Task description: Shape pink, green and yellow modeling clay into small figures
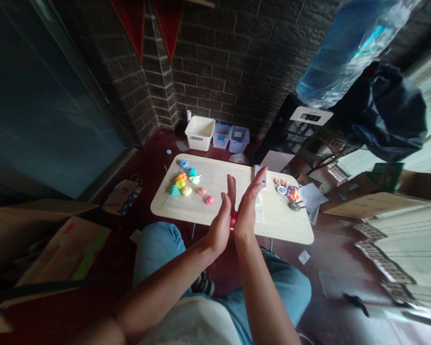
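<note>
Above the near side of the table, a small red lump of modelling clay [233,219] is held between my two palms. My left hand [221,225] presses it from the left, thumb up and fingers straight. From the right, my right hand [248,206] presses against it with long, stretched fingers. Part of the clay is hidden by the palms. On the left half of the pale table [290,230] lie several clay lumps, among them a blue one [183,163], an orange one [181,177], a yellow one [180,184] and a pink one [209,200].
At the table's right end are colourful small pieces [293,194] and a grey lump [295,206]. A white bin [200,133] and clear boxes [239,139] stand by the brick wall. A water dispenser [278,139] is behind right; cardboard boxes [57,249] flank my legs.
</note>
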Demonstrator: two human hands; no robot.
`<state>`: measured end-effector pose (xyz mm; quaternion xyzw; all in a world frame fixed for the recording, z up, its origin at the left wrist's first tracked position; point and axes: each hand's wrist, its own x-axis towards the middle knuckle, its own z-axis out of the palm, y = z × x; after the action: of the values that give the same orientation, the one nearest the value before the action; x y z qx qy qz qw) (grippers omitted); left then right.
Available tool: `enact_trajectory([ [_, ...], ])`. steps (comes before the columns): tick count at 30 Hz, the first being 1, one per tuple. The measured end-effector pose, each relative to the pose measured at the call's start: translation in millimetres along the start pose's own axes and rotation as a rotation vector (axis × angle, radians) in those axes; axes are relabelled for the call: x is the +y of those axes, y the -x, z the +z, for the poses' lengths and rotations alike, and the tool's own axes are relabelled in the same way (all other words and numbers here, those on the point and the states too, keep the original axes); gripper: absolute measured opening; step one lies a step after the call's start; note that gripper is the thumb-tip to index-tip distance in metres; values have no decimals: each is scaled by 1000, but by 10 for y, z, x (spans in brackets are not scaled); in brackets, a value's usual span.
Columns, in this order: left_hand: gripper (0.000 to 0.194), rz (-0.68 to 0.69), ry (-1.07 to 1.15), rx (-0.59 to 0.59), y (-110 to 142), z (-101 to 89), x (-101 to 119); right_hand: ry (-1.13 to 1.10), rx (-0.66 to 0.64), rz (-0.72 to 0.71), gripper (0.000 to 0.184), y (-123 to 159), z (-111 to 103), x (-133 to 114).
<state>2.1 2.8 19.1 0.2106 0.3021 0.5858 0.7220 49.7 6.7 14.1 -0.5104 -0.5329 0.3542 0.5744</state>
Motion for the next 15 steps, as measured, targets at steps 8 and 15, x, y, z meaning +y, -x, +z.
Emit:
enact_trajectory([
  [8,68,4,-18,10,-150,-5,-40,-333,64,95,59,-56,23,111],
  [15,54,-78,124,-30,-243,-102,-152,-122,106,123,64,-91,26,251],
])
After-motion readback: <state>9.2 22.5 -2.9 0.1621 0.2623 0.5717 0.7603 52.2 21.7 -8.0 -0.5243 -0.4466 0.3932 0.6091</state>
